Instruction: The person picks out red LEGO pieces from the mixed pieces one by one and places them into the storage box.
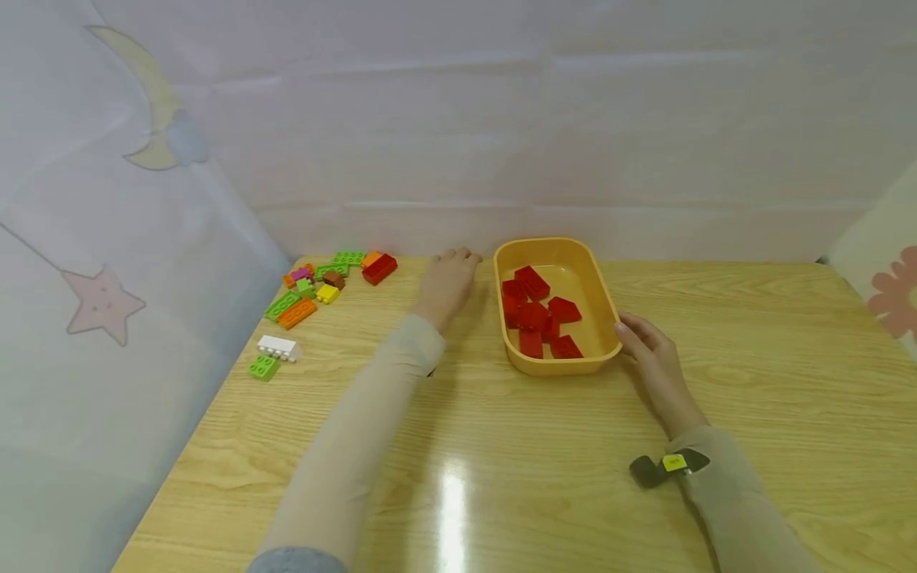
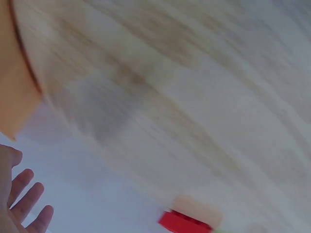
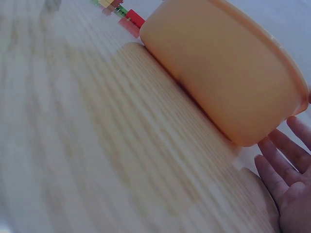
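A yellow-orange plastic tub (image 1: 560,368) stands toward the back of the table, with several red toy bricks (image 1: 532,317) lying inside it. My right hand (image 1: 655,362) holds the tub's near right corner, thumb at the rim. Against the outer wall in the right wrist view, the other fingers (image 3: 277,150) are spread. To the left of the tub, my left hand (image 1: 447,286) reaches toward the back edge with nothing in it. Its fingers (image 2: 29,199) look loosely extended in the left wrist view. The nearest loose piece on that side is a red brick (image 1: 380,269).
Several coloured bricks (image 1: 332,270) lie at the back left, among them green, orange and yellow ones. A white brick (image 1: 279,348) and a light green brick (image 1: 264,368) sit nearer along the left edge. A pale cloth (image 1: 444,159) hangs behind the wooden table (image 1: 544,461).
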Tool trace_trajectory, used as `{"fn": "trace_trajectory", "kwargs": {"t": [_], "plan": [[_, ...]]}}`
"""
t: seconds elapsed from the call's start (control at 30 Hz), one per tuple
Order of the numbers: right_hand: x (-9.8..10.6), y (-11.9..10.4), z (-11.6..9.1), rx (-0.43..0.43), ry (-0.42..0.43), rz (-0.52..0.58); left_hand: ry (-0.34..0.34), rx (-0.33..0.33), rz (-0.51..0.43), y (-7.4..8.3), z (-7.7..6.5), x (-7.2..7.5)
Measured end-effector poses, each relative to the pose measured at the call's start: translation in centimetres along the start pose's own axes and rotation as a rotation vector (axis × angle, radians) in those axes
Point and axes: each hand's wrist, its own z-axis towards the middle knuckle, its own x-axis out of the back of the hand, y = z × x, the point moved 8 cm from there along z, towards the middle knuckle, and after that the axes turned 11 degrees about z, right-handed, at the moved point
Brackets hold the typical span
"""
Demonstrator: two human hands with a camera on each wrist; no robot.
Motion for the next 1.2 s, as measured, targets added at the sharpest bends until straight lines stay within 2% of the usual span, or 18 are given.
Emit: {"fn": "trace_trajectory", "kwargs": {"t": [0.2, 0.37, 0.53, 0.67, 0.77, 0.87, 1.0, 1.1, 1.2], "plan": [[-0.4, 0.0, -0.1, -0.002, 0.003, 0.019, -0.104, 0.096, 0.009, -3.9, -1.3, -2.5], [-1.2, -0.1, 0.0, -0.005, -0.008, 0.100, -0.171, 0.162, 0.118, -7.3, -2.7, -4.1], [-1.4, -0.2, 0.2, -0.008, -0.014, 0.134, -0.224, 0.207, 0.189, -10.0, -3.2, -5.0], [-1.3, -0.2, 0.2, 0.004, -0.009, 0.117, -0.256, 0.224, 0.201, -11.3, -3.2, -5.7], [-1.2, -0.4, 0.3, 0.027, 0.001, 0.047, -0.269, 0.250, 0.194, -12.1, -3.3, -6.2], [-1.2, -0.4, 0.2, 0.030, -0.001, 0.036, -0.295, 0.294, 0.165, -12.8, -3.6, -6.8], [-1.2, -0.4, 0.2, 0.031, -0.002, 0.034, -0.364, 0.341, 0.107, -13.4, -4.1, -7.7], [-1.2, -0.4, 0.3, 0.029, -0.002, 0.044, -0.403, 0.345, 0.084, -13.6, -4.4, -8.3], [-1.3, -0.5, 0.2, 0.029, 0.001, 0.045, -0.411, 0.331, 0.082, -13.7, -4.6, -8.5]]}}
